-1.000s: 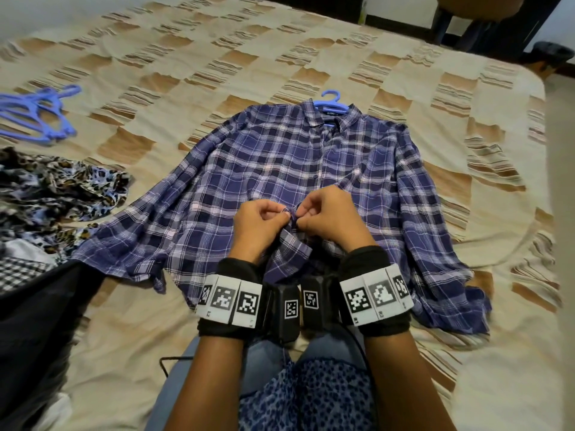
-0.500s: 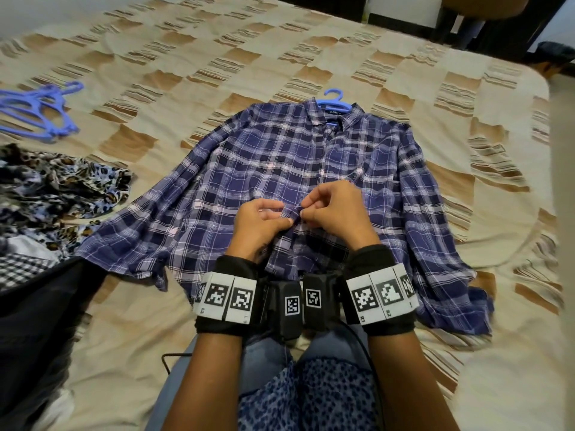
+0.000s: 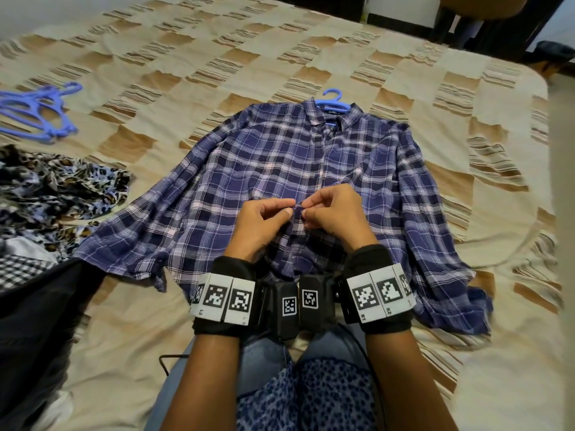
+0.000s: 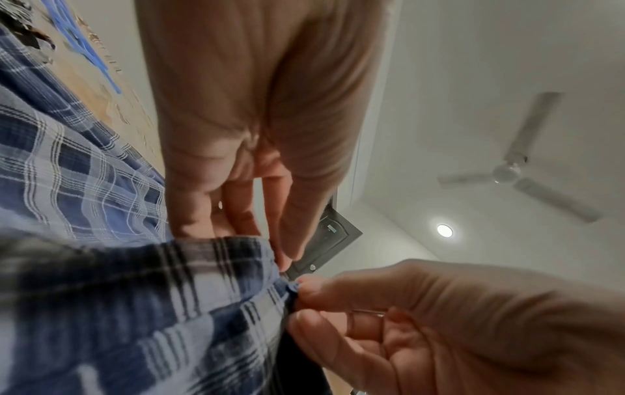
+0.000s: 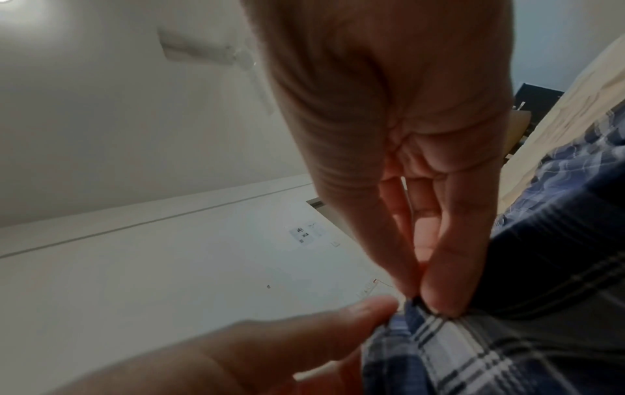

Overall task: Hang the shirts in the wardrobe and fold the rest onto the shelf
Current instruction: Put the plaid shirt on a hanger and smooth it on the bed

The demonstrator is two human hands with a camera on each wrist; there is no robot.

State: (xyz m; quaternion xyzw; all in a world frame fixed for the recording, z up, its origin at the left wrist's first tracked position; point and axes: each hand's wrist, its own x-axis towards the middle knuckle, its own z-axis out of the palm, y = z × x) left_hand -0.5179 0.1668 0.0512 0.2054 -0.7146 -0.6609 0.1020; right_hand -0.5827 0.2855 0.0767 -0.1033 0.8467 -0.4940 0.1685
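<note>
A blue plaid shirt (image 3: pixel 280 169) lies spread face up on the bed, with a blue hanger (image 3: pixel 333 99) in its collar. Both hands meet at the shirt's front opening, about midway down. My left hand (image 3: pixel 291 209) pinches the left edge of the fabric between thumb and fingers. My right hand (image 3: pixel 306 213) pinches the facing edge right beside it. In the left wrist view the left hand's fingertips (image 4: pixel 284 256) hold a bunched plaid edge (image 4: pixel 203 280) against the right hand (image 4: pixel 439 307). The right wrist view shows the right hand's fingertips (image 5: pixel 439 299) on the same edge (image 5: pixel 473 347). Any button is hidden.
A pile of blue hangers (image 3: pixel 34 110) lies at the far left of the bed cover (image 3: pixel 155 57). A leopard-print garment (image 3: pixel 56 188), checked cloth (image 3: pixel 18 269) and dark clothing (image 3: pixel 37 321) sit at the left. Dark furniture (image 3: pixel 497 26) stands beyond the bed.
Both hands have shifted slightly up the shirt's front opening, still pinching its edges. The lifted flap of fabric below them has dropped flatter.
</note>
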